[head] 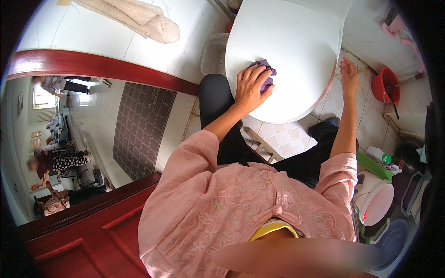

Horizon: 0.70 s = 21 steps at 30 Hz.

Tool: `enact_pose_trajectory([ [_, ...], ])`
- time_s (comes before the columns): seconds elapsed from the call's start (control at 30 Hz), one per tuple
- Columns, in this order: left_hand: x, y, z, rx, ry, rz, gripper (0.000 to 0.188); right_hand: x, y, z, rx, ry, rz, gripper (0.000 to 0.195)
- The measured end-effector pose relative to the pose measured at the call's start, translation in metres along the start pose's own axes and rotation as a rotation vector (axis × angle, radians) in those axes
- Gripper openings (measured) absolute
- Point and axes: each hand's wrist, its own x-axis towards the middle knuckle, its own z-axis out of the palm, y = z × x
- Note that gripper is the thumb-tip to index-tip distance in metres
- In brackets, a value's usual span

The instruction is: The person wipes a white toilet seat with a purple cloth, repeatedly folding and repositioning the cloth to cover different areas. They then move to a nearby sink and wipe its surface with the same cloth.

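In front of me is a white toilet with its lid (pixel 295 41) down. My left hand (pixel 253 85) presses a crumpled purple cloth (pixel 266 71) against the lid, near its left front part; the palm and fingers cover much of the cloth. My right hand (pixel 348 78) hangs in the air just beyond the lid's right edge, palm turned inward. Its fingers are loosely bent and hold nothing. My knees are spread on either side of the toilet's front, and part of a wooden stool (pixel 259 139) shows between my legs.
A grey plastic bin (pixel 216 54) stands left of the toilet. On the right are a red bucket (pixel 385 83), bottles (pixel 377 154) and a white bucket (pixel 377 203). A red door frame (pixel 104 66) borders the left; several people (pixel 59 166) are in the room beyond.
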Motion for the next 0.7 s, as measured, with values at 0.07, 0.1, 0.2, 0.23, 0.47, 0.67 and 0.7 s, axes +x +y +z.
enact_pose_trajectory([
  [0.07, 0.0, 0.0, 0.001, -0.005, 0.004, 0.003, 0.049, -0.001, 0.0, 0.001, 0.016, 0.001, 0.001, 0.03],
  [0.1, 0.0, 0.0, 0.001, -0.008, 0.007, 0.004, 0.049, 0.0, 0.001, 0.0, 0.014, 0.0, -0.003, 0.03],
  [0.2, 0.0, 0.0, 0.0, -0.009, 0.009, 0.0, 0.049, 0.0, 0.002, 0.0, -0.019, 0.01, -0.032, 0.03],
  [0.23, 0.0, 0.0, 0.0, -0.007, 0.011, -0.002, 0.049, -0.001, 0.001, 0.0, -0.047, 0.023, -0.055, 0.031],
  [0.47, 0.003, 0.0, 0.0, -0.02, 0.015, 0.012, 0.048, 0.007, 0.008, -0.015, -0.393, 0.203, -0.243, 0.036],
  [0.67, 0.0, -0.002, 0.001, -0.025, 0.018, 0.0, 0.046, -0.032, -0.043, -0.066, -0.034, 0.398, -0.308, 0.051],
  [0.7, -0.001, -0.002, 0.001, -0.03, 0.021, 0.002, 0.045, -0.051, -0.055, -0.078, -0.153, 0.396, -0.359, 0.05],
])
